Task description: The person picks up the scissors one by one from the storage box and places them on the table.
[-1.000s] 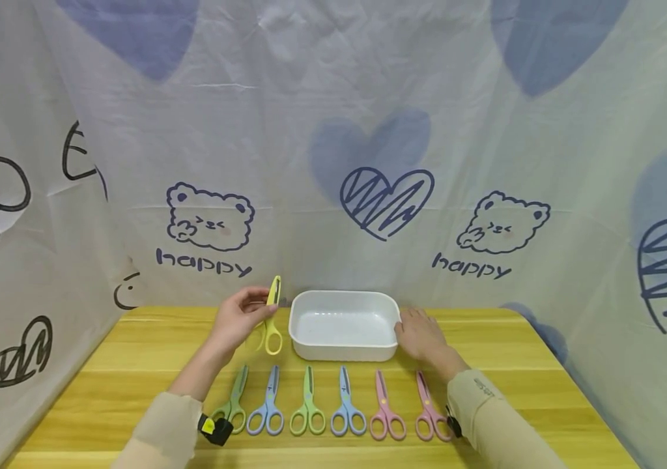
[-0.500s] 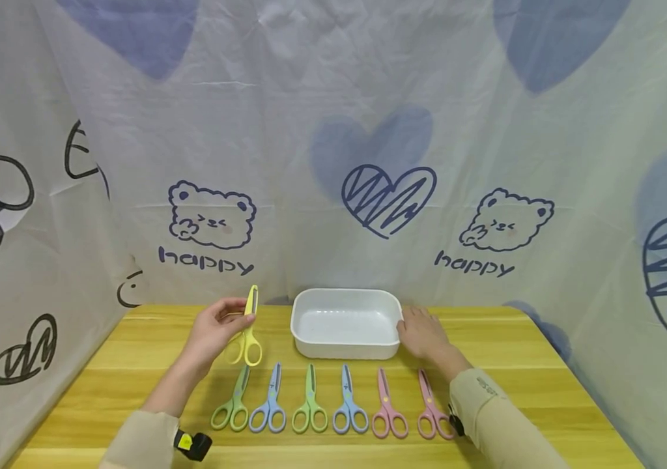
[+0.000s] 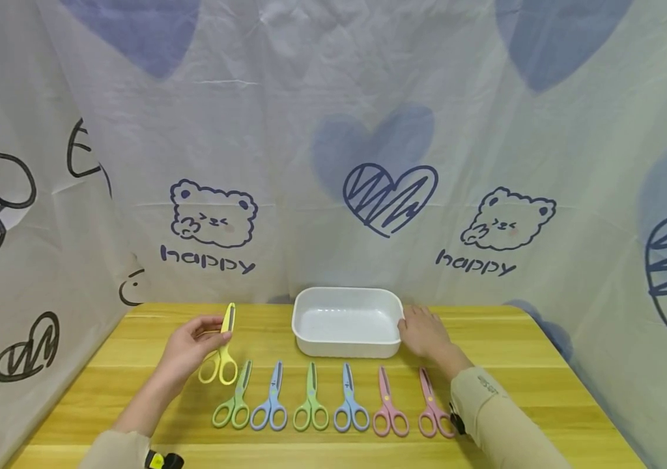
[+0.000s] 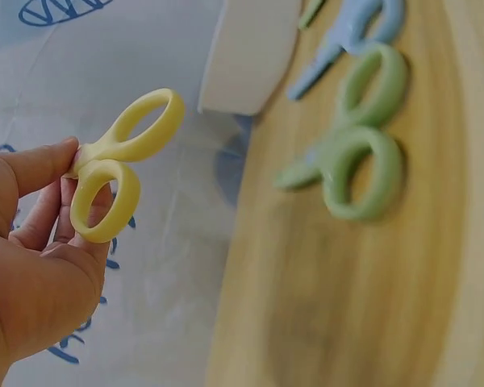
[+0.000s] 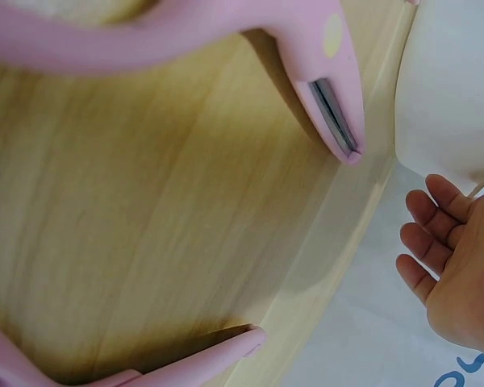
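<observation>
A pair of yellow scissors (image 3: 225,355) is pinched between the thumb and fingers of my left hand (image 3: 189,345), blades up and handle loops down, above the table's left part. In the left wrist view its yellow loops (image 4: 113,161) hang free of the fingers. My right hand (image 3: 424,332) holds the right end of a white tray (image 3: 348,350) at its rim. In the right wrist view several loosely bent fingers (image 5: 423,242) show by the tray; the thumb is hidden there.
Along the front lie several scissors in a row: green (image 3: 234,400), blue (image 3: 271,400), green (image 3: 311,404), blue (image 3: 350,404), pink (image 3: 388,407) and pink (image 3: 432,407). Beneath is a wooden table (image 3: 521,391). A printed cloth (image 3: 304,78) hangs behind it.
My left hand has carried the yellow scissors left and down, away from the tray and towards the row's left end. The right hand stays at the tray.
</observation>
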A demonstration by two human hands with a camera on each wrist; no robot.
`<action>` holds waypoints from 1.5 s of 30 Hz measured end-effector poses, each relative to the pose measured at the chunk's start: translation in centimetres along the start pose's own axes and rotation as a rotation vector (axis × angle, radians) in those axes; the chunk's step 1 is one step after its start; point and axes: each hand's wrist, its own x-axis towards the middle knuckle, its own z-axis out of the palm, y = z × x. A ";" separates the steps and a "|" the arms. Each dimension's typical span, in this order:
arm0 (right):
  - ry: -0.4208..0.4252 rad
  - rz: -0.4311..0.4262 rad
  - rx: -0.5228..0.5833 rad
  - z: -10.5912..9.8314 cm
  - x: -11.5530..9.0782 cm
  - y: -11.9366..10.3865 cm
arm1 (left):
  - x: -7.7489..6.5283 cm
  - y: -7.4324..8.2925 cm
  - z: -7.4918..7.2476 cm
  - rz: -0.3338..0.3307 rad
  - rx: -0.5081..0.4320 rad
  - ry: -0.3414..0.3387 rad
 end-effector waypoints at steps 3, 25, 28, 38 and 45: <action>0.000 0.001 0.000 -0.1 0.0 -0.1 | -0.5 -0.8 -0.8 -0.013 0.025 0.006; -0.006 0.008 0.030 -0.2 -0.2 -0.2 | -1.7 -5.4 -4.6 -0.148 0.140 -0.007; -0.001 0.004 0.027 -0.2 -0.2 -0.2 | -1.7 -5.8 -4.7 -0.173 0.128 -0.025; 0.004 0.002 0.007 0.0 -0.1 0.0 | -1.3 -7.0 -4.5 -0.182 0.145 -0.060; -0.002 0.007 0.014 -0.1 -0.2 0.0 | -1.3 -7.3 -4.1 -0.137 0.197 -0.060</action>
